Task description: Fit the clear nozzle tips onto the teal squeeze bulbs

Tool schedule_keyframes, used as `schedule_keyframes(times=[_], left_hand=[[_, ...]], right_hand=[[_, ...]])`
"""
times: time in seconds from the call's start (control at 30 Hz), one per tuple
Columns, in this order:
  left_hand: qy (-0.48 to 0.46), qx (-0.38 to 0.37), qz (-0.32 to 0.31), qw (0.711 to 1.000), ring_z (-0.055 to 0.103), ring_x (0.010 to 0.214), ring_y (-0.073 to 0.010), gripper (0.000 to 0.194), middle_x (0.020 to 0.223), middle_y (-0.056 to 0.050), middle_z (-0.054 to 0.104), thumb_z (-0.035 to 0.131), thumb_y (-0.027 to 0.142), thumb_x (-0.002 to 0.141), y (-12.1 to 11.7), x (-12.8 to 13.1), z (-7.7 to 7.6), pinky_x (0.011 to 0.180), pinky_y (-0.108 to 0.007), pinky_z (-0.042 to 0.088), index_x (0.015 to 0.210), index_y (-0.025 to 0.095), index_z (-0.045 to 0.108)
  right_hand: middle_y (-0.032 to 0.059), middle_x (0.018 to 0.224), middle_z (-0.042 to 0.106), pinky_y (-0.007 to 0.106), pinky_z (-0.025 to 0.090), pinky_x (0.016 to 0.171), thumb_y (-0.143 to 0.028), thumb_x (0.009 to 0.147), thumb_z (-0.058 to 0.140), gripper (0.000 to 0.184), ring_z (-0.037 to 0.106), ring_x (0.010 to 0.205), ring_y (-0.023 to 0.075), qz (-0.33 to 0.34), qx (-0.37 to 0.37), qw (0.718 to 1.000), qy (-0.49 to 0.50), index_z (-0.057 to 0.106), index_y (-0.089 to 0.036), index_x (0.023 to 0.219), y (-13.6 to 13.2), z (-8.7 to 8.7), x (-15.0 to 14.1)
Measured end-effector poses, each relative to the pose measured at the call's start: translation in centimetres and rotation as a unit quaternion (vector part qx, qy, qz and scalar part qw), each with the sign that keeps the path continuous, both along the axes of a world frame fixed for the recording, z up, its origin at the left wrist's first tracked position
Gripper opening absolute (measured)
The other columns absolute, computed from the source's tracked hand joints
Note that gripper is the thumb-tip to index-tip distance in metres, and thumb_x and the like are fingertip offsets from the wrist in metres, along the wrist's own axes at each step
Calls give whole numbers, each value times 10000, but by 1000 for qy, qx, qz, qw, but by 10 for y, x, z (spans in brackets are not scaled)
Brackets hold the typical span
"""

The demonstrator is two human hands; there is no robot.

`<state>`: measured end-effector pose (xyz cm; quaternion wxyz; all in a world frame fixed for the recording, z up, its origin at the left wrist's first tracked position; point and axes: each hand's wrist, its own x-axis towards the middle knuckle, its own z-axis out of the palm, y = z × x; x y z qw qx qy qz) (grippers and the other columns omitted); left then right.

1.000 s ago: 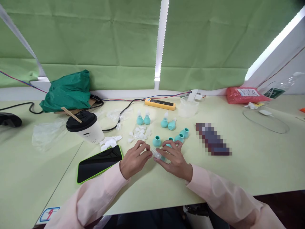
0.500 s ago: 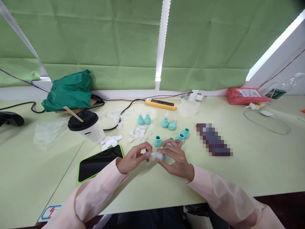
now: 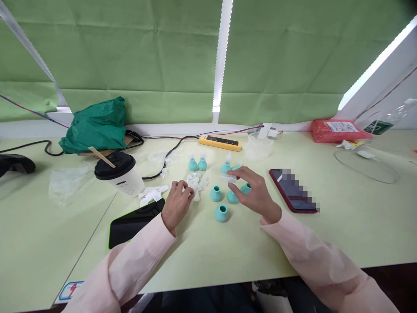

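My left hand (image 3: 178, 204) has its fingers curled down at the edge of a pile of small white plastic tips (image 3: 196, 184); whatever the fingertips pinch is hidden. Between thumb and fingers of my right hand (image 3: 256, 191) is a clear plastic tube (image 3: 228, 178), held above the table. Below and around that hand stand open-necked teal rubber bulbs, one nearest me (image 3: 221, 213), another (image 3: 215, 193) farther back and one (image 3: 232, 197) partly under the hand. Behind them are teal bulbs with clear tops (image 3: 193, 164), two on the left and two on the right.
A white cup with a black lid (image 3: 120, 182), crumpled tissue (image 3: 151, 194) and a green-edged phone (image 3: 130, 226) lie left. Another phone (image 3: 289, 195) is right. A yellow power strip (image 3: 220, 142), a clear plastic container (image 3: 258, 150) and a red package (image 3: 339, 130) stand along the back.
My hands have moved apart. The left went to the white tips; the right rose away and to the right with the clear tube. The nearest teal bulb now shows fully.
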<state>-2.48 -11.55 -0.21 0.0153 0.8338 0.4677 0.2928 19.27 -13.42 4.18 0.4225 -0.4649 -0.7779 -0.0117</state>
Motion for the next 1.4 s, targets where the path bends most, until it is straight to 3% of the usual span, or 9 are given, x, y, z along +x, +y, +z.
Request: schedule_keyframes(times=[0.23, 0.57, 0.7, 0.8, 0.93, 1.03, 1.23, 1.33, 1.4], left_hand=[[156, 39, 37, 986, 379, 769, -217, 173, 763, -97, 458, 398, 130, 772, 5, 3, -21, 599, -326, 388, 694, 133, 553], [148, 61, 39, 986, 409, 764, -219, 185, 752, -102, 497, 367, 146, 784, 1, 2, -19, 591, -317, 393, 797, 135, 551], [91, 73, -86, 989, 442, 755, -182, 183, 767, -81, 520, 363, 158, 784, -3, 5, -16, 594, -282, 397, 868, 141, 524], [67, 60, -204, 975, 466, 738, -153, 173, 787, -68, 535, 375, 158, 772, -9, 9, -16, 590, -253, 401, 879, 149, 511], [44, 26, -230, 972, 484, 694, -138, 155, 747, -56, 537, 378, 169, 762, -18, 13, -17, 578, -240, 406, 847, 151, 507], [38, 15, -215, 976, 483, 653, -134, 132, 706, -46, 530, 384, 184, 760, -20, 14, -17, 550, -235, 398, 794, 158, 509], [-86, -13, -118, 989, 468, 664, -129, 77, 716, -38, 512, 411, 197, 754, -20, 12, -10, 590, -243, 391, 766, 161, 478], [-151, -50, -89, 983, 415, 585, -111, 75, 663, -17, 474, 420, 221, 750, -23, 9, -2, 555, -237, 370, 722, 161, 454], [-183, -73, -94, 976, 385, 560, -106, 104, 636, -7, 446, 421, 250, 747, -25, 7, 2, 541, -238, 352, 698, 161, 440]], right_hand=[[81, 796, 626, 310, 387, 587, -122, 661, 519, 221, 555, 777, 249, -78, -158, 955, -240, 587, -176, 863, 43, -2, 4], [30, 675, 634, 248, 376, 503, -347, 713, 535, 169, 573, 701, 188, -24, -208, 958, -195, 603, -218, 798, 59, -26, 0], [24, 691, 625, 245, 382, 527, -351, 759, 458, 207, 559, 653, 160, -40, -208, 964, -162, 599, -206, 713, 62, -12, 16], [63, 814, 599, 284, 392, 641, -336, 761, 435, 244, 537, 744, 180, -104, -183, 969, -128, 547, -164, 894, 71, 0, 29], [139, 988, 505, 360, 374, 713, -474, 692, 471, 497, 443, 941, 272, -192, -225, 949, -109, 445, -126, 1046, 88, 1, 30], [127, 932, 511, 368, 387, 669, -443, 688, 487, 342, 432, 935, 298, -181, -258, 942, -119, 524, -147, 856, 98, -7, 22], [111, 1093, 424, 382, 363, 775, -308, 736, 439, 204, 358, 1051, 254, -167, -147, 973, -64, 451, -174, 889, 79, 9, 5], [89, 1060, 477, 369, 347, 833, -234, 676, 508, 169, 408, 1039, 223, -24, 53, 996, 72, 421, -190, 815, 42, 28, -6], [71, 984, 535, 340, 386, 782, -192, 668, 510, 193, 471, 971, 201, 68, 75, 988, 118, 398, -198, 825, 14, 35, -14]])
